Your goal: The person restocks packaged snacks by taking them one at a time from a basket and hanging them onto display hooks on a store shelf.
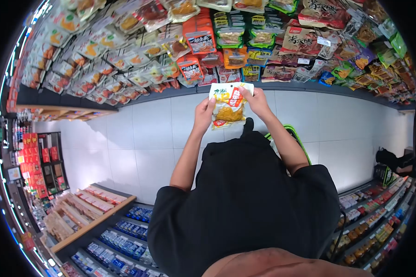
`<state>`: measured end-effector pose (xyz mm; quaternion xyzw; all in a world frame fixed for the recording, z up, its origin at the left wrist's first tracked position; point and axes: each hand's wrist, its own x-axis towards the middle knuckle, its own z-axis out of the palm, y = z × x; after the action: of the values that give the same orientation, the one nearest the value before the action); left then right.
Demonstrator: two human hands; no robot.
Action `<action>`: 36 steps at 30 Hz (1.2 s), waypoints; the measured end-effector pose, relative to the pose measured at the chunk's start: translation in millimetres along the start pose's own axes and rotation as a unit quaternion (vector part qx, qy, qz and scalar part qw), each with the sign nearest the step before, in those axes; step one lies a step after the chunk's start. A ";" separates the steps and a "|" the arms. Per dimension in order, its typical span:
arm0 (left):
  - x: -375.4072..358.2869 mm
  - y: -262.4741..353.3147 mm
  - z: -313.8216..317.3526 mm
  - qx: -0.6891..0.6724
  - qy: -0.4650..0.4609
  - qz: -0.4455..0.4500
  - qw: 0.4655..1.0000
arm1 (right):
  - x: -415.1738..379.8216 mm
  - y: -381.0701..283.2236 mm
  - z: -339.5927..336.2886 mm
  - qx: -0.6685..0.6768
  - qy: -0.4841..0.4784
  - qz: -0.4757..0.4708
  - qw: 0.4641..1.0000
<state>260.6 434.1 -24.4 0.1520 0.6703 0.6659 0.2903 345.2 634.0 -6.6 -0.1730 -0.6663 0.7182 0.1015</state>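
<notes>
A white snack packet [229, 113] with a yellow-brown food showing at its lower part and a red label is held up in front of me, over the floor. My left hand [203, 113] grips its left edge, thumb on the front. On the other side, my right hand [257, 102] pinches the upper right corner, thumb on the front. The fingers behind the packet are hidden. Just beyond it hang rows of other packets, among them an orange packet [190, 68] and a yellow one [251, 73].
A hanging-packet display [143, 55] curves across the far side. By my right forearm is a green-rimmed basket [296, 138]. Shelves of small goods [125, 237] stand behind me on the left, more shelves [370, 226] on the right. Another person [395, 159] is at the far right.
</notes>
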 end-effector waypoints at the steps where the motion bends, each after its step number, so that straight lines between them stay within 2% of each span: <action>1: 12.5 6.7 14.6 0.011 -0.004 0.019 1.000 | 2.8 -1.7 -15.4 0.010 0.015 -0.016 1.000; 2: 23.0 11.5 31.4 0.018 -0.010 0.017 1.000 | 3.1 -2.0 -31.6 0.016 0.021 -0.016 1.000; 4: 49.6 24.1 62.6 -0.022 -0.023 0.058 0.998 | 12.8 -6.2 -64.5 -0.083 0.043 -0.037 0.995; 6: 72.2 21.5 81.0 0.012 -0.030 0.033 0.999 | 26.2 -7.4 -91.2 -0.065 0.054 -0.053 0.995; 9: 91.3 34.2 126.2 0.024 0.008 0.087 0.996 | 38.3 3.6 -124.0 -0.020 0.077 -0.068 0.994; 13: 106.5 40.9 144.1 0.079 0.049 0.085 0.992 | 45.8 5.2 -140.4 0.001 0.067 -0.039 0.997; 16: 122.5 40.9 145.3 0.135 0.069 0.100 0.983 | 48.9 3.7 -144.4 0.059 0.056 -0.017 0.997; 18: 138.3 33.0 141.5 0.078 0.085 0.127 0.985 | 55.9 10.9 -146.8 0.148 -0.022 -0.027 0.988; 19: 140.3 47.0 148.3 0.080 0.087 0.128 0.985 | 59.9 9.7 -145.2 0.150 -0.024 -0.028 0.988; 21: 140.6 69.9 159.5 0.041 0.116 0.158 0.980 | 65.4 6.0 -140.3 0.184 -0.103 -0.012 0.977; 22: 143.8 68.3 156.9 0.040 0.119 0.155 0.980 | 69.8 9.7 -139.0 0.183 -0.106 -0.008 0.977; 24: 153.7 68.8 149.2 0.067 0.140 0.190 0.969 | 81.5 12.2 -135.3 0.087 -0.139 0.018 0.986; 28: 172.6 84.0 137.1 0.078 0.145 0.194 0.967 | 106.7 2.3 -129.9 0.063 -0.119 -0.001 0.991; 30: 195.1 72.6 125.9 0.050 0.141 0.186 0.971 | 120.1 -2.7 -129.8 0.047 -0.099 -0.005 0.994; 32: 217.4 75.1 123.5 0.015 0.112 0.232 0.966 | 133.6 -14.4 -131.8 0.027 -0.075 -0.011 0.997; 33: 226.3 81.8 119.2 0.048 0.088 0.221 0.970 | 140.0 -23.5 -132.7 -0.002 -0.064 -0.010 0.998; 36: 255.6 102.1 117.2 -0.028 0.048 0.210 0.976 | 161.3 -46.8 -130.7 -0.014 -0.037 -0.026 0.999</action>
<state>110.6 686.2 34.5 0.2491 0.6177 0.7369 0.1154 243.1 819.5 14.7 -0.1305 -0.6839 0.7117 0.0935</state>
